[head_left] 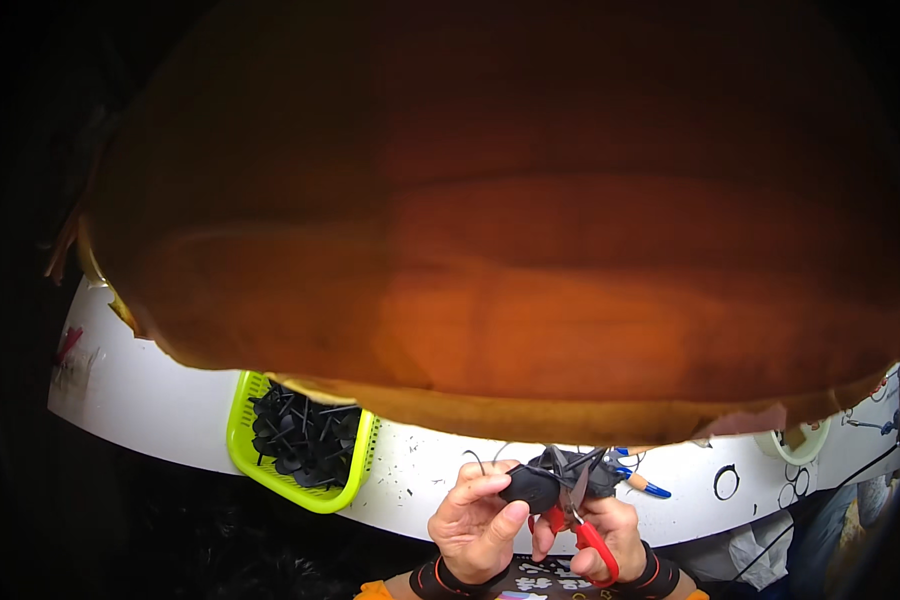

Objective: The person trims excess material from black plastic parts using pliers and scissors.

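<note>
My left hand (470,535) pinches a rounded, flat black part (532,487), seemingly rubber, between thumb and fingers. A thin black strip curves up beside these fingers. In my right hand (618,522) is a pair of scissors (598,552) with red handles, its metal blades pointing up beside the black part. The blades look parted, though black pieces partly cover them. More dark stem-like pieces (570,462) cluster just above the scissors; whether they are joined to the held part I cannot tell.
A lime-green basket (320,503) full of black stemmed parts (305,435) stands left on the white table (410,500). Dark scraps lie nearby. Blue-tipped tools (650,489), black rings (727,482) and a pale tub (798,446) are on the right. An orange-brown sheet (530,330) hides the far side.
</note>
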Motion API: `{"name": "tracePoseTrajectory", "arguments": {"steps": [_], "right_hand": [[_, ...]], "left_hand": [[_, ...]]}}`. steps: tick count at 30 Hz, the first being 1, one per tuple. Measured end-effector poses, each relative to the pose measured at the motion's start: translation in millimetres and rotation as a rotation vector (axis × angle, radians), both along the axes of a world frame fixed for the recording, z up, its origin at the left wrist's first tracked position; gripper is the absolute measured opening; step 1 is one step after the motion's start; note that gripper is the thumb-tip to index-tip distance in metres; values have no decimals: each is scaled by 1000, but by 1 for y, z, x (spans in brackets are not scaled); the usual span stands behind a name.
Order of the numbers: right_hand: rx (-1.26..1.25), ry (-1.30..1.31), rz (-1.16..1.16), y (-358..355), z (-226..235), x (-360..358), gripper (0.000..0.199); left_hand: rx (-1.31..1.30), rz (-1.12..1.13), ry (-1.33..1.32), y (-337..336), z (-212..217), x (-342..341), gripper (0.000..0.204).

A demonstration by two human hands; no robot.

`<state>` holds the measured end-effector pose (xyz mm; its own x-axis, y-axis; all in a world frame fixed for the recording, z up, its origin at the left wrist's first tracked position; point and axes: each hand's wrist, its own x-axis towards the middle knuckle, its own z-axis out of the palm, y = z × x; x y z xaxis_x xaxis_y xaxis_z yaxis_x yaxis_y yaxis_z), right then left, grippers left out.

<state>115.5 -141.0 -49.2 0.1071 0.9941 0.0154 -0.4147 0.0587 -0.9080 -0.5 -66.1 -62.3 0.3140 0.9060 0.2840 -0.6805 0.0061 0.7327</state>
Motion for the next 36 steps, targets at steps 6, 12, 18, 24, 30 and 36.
{"name": "tracePoseTrajectory", "arguments": {"steps": [6, 12, 18, 24, 30, 36], "right_hand": [[-17, -18, -38, -4, -1, 0, 84], [-130, 202, 177, -7, 6, 20, 81], [-134, 426, 346, -22, -14, 24, 68], [-21, 209, 246, -26, 2, 27, 60], [-125, 220, 252, -28, -2, 15, 56], [-30, 219, 204, -41, -8, 7, 60]], "left_hand": [[64, 35, 57, 2, 2, 2, 29], [211, 69, 310, 11, -5, -11, 28], [129, 2, 313, 18, 0, -8, 29], [-103, -109, 129, 12, 8, -7, 26], [-145, -89, 71, 10, 10, -1, 26], [-83, -61, 79, 7, 5, -3, 26]]}}
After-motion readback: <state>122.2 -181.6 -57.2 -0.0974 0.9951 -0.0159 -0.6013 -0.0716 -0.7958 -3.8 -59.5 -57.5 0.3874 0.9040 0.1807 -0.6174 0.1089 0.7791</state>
